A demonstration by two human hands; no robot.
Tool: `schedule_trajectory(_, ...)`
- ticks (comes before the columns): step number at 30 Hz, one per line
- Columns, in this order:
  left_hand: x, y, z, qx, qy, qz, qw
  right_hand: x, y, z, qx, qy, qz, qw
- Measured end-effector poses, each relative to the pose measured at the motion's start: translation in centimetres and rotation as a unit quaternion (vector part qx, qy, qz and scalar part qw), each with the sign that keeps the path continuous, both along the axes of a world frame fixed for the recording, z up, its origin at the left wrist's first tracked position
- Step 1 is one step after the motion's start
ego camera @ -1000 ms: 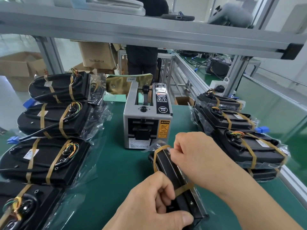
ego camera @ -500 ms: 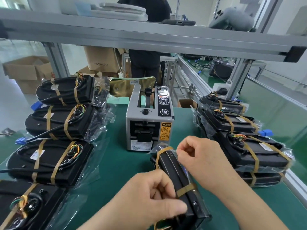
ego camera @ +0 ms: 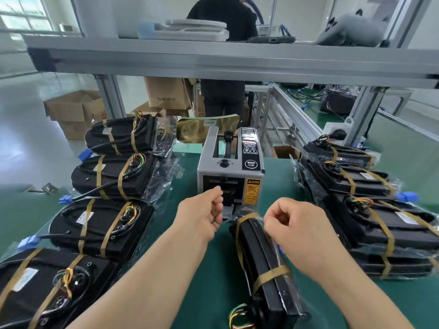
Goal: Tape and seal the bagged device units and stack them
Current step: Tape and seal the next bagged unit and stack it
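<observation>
Status: centre unit (ego camera: 261,262) stands on its long edge on the tabletop (ego camera: 218,288), just in front of the tape dispenser (ego camera: 230,167). It's bagged, with two tan tape bands round it: far band (ego camera: 244,218) and near band (ego camera: 270,276).

Right grip (ego camera: 297,231) has thumb and forefinger curled onto the bag film at the unit's far end. We read that as a pinch. Left grip (ego camera: 202,217) is off the unit, fingers curled at the dispenser's mouth. We cannot tell whether it has a strip or nothing.

Progress, our read:
- Centre unit is banded, but the bag end looks unsealed. Probably one more strip, then it goes on a pile.
- Right stack (ego camera: 389,224) looks finished: taped, bags tucked, layered.
- Left row (ego camera: 102,229) is banded too, but loose bag film trails off the right ends. Those may need sealing; not certain.

Counts:
- 1 dispenser.
- 1 unit in work, 2 bands on it.
- Left row: 4 units, laid flat side by side.
- Right stack: 4 that we can make out. The lowest is mostly hidden, so maybe more.
- 2 grips, both in view.
</observation>
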State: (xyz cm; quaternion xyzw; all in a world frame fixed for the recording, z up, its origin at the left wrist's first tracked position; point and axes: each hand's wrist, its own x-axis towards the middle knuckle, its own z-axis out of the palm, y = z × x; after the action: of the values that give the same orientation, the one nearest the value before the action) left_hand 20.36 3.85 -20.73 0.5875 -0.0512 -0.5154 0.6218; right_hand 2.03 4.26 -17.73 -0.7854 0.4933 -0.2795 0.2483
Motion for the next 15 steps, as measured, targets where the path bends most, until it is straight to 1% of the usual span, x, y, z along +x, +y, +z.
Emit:
schedule_trajectory(6,-1.1,-0.8,0.9,0.009,0.035,0.030,0.999,-0.3,0.1,-0.1,-0.002,-0.012,0.004,1.000)
schedule_trajectory(10,-2.0,-1.4,1.1,0.000,0.053,0.087,0.995,-0.2,0.2,-0.3,0.000,-0.017,0.007,1.000)
schedule_trajectory(13,-2.2,-0.6,1.1,-0.044,0.038,0.090,0.994,-0.4,0.0,-0.3,0.003,-0.027,0.007,1.000)
schedule_trajectory(15,-1.9,1.2,1.2,-0.092,-0.006,0.055,0.994,-0.6,-0.1,-0.4,0.016,-0.036,0.008,0.999)
